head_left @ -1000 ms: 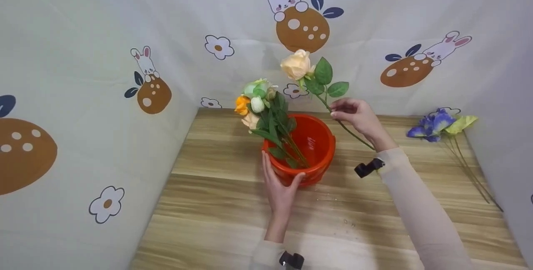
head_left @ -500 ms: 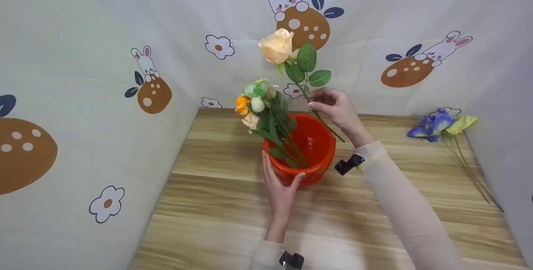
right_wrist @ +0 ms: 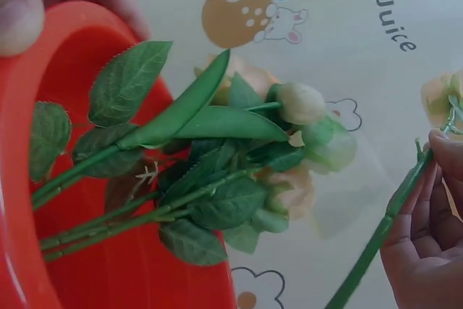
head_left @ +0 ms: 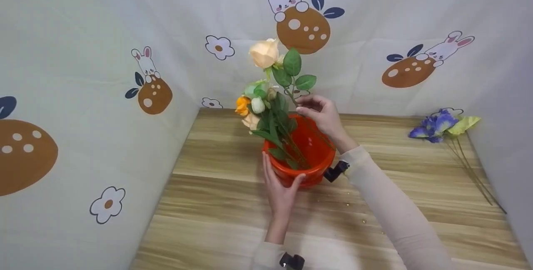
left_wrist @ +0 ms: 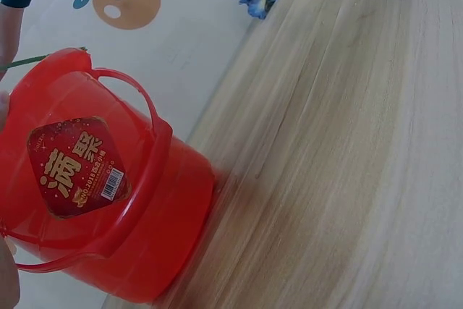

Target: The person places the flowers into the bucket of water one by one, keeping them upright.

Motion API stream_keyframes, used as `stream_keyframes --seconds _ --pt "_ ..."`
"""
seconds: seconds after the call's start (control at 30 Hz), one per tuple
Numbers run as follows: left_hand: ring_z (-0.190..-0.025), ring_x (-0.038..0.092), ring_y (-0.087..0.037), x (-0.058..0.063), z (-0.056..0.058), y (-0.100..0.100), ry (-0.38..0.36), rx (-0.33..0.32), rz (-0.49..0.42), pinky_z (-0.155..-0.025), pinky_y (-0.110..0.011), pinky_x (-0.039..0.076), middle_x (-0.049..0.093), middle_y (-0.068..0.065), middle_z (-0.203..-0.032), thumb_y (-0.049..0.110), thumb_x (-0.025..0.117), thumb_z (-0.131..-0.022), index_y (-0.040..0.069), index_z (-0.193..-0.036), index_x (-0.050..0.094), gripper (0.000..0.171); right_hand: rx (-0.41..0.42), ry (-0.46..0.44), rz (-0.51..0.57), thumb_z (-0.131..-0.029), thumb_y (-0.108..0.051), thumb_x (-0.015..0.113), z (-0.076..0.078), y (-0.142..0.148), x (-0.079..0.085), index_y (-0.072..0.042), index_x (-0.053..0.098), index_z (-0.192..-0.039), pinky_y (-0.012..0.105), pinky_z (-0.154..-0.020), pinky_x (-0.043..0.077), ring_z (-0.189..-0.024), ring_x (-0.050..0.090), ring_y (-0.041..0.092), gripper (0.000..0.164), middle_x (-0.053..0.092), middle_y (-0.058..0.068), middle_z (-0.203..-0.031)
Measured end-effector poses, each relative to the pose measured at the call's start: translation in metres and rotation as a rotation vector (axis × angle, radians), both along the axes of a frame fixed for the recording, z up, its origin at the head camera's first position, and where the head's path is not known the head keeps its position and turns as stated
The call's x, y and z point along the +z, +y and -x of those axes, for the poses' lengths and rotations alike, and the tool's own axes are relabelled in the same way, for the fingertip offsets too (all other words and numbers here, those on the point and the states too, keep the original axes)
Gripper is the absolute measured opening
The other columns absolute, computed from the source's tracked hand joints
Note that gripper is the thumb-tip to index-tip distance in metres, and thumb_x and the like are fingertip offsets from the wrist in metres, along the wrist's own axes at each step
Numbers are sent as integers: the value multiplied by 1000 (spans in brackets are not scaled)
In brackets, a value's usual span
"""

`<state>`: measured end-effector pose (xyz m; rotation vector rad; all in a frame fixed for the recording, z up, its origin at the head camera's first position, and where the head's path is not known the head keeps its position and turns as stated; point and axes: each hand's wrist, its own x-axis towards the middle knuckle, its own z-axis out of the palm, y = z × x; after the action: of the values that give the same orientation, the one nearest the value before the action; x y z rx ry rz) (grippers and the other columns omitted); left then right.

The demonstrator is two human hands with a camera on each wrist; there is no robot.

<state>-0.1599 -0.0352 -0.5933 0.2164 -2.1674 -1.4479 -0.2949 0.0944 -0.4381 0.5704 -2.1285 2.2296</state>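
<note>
In the head view a red plastic bucket (head_left: 320,158) stands on the wooden table. My left hand (head_left: 281,195) holds its near-left rim, thumb on the front and fingers along the side. A bunch of artificial flowers (head_left: 258,104), green, white, orange and peach, leans left in the bucket. With thumb and fingers, my right hand (head_left: 325,117) pinches the green stem of a peach rose (head_left: 265,53), bloom up and tilted left. The stem's lower end slants over the bucket's right side. In the right wrist view the stem (right_wrist: 372,244) sticks out below the fingers.
Purple-blue (head_left: 435,126) and yellow-green (head_left: 466,125) artificial flowers lie with long stems by the right wall. Printed cloth (head_left: 358,70) hangs close behind and on both sides. Small shiny specks dot the table right of the bucket.
My right hand has carried the peach rose leftward, from right of the bucket to over its opening, lowering it slightly in the last half second. My left hand and the bucket have stayed put.
</note>
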Motion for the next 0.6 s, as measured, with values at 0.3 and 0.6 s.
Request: stream_keyframes --seconds 0.3,0.6 --pt "-153 25 -26 -2 1 -1 40 11 27 -122 -50 29 20 -4 -167 46 86 -73 11 -160 19 115 2 57 67 -88 6 69 7 -17 -6 13 66 -108 18 -76 58 -82 65 7 22 71 -5 -93" --pt "-153 24 -26 -2 1 -2 39 17 35 -122 -49 29 20 -4 -168 45 86 -73 12 -160 19 115 -67 34 -123 -89 4 68 26 -20 -64 13 66 -111 11 -76 53 -82 62 4 24 67 33 -104"
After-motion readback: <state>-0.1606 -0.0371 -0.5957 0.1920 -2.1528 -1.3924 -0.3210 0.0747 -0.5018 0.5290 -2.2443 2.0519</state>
